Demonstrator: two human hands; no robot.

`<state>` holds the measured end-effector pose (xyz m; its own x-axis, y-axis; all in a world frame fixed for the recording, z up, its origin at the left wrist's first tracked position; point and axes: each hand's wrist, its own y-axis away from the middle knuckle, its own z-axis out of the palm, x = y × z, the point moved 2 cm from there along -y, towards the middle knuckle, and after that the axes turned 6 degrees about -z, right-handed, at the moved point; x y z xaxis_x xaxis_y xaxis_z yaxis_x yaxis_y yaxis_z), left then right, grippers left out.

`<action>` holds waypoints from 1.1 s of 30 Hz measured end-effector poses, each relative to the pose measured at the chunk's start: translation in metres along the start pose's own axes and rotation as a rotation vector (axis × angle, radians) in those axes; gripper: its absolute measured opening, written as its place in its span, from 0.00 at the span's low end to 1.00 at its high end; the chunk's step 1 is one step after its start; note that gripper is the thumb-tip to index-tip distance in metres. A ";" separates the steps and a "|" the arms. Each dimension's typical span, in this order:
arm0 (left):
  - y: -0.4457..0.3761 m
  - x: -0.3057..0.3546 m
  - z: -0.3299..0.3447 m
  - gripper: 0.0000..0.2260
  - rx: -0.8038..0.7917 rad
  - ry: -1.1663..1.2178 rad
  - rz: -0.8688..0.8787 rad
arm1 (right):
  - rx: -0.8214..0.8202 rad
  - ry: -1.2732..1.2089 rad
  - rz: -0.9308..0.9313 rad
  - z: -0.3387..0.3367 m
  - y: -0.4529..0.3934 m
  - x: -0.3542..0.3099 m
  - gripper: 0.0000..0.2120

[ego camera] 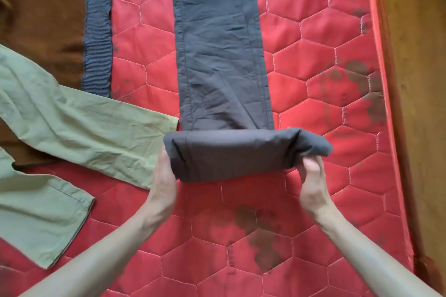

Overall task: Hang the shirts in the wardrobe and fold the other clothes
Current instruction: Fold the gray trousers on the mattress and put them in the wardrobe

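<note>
Brown garment [41,19] with grey ribbed hem at 10 o'clock, green trousers [60,132] over it at 9. Left hand [165,171] grips the left end of the rolled part of the grey trousers [217,55], centre of the red quilted mattress [313,60]; legs run to 12. Right hand [312,178] pinches the roll's right end.

Dark grey trousers [219,55], red hexagon-quilted mattress [313,79], pale green trousers [72,128], brown garment [41,12] with grey ribbed hem
</note>
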<state>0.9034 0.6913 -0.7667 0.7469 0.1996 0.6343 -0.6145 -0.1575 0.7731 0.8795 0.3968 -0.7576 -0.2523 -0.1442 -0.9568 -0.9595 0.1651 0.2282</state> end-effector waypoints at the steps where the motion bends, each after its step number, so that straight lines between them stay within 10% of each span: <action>1: -0.005 -0.002 -0.001 0.36 -0.018 0.003 -0.011 | 0.051 -0.023 -0.048 0.006 -0.006 -0.007 0.25; 3: -0.007 0.002 0.000 0.40 -0.014 -0.089 0.037 | 0.122 0.037 -0.143 0.021 -0.019 -0.024 0.28; 8: 0.001 0.019 0.020 0.15 0.083 -0.308 0.286 | 0.407 0.084 0.020 0.047 -0.059 -0.032 0.16; 12: -0.017 0.017 0.015 0.08 0.173 -0.315 0.279 | 0.195 0.168 0.217 0.053 -0.101 -0.017 0.24; 19: -0.028 0.018 0.019 0.15 0.274 -0.377 0.278 | 0.245 0.365 0.094 0.044 -0.106 -0.013 0.08; 33: -0.021 0.020 0.019 0.13 0.209 -0.471 0.270 | 0.175 0.390 0.075 0.058 -0.095 -0.020 0.23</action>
<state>0.9359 0.6797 -0.7697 0.6329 -0.3182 0.7058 -0.7712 -0.3399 0.5383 0.9825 0.4410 -0.7710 -0.3811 -0.4780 -0.7914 -0.9096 0.3472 0.2283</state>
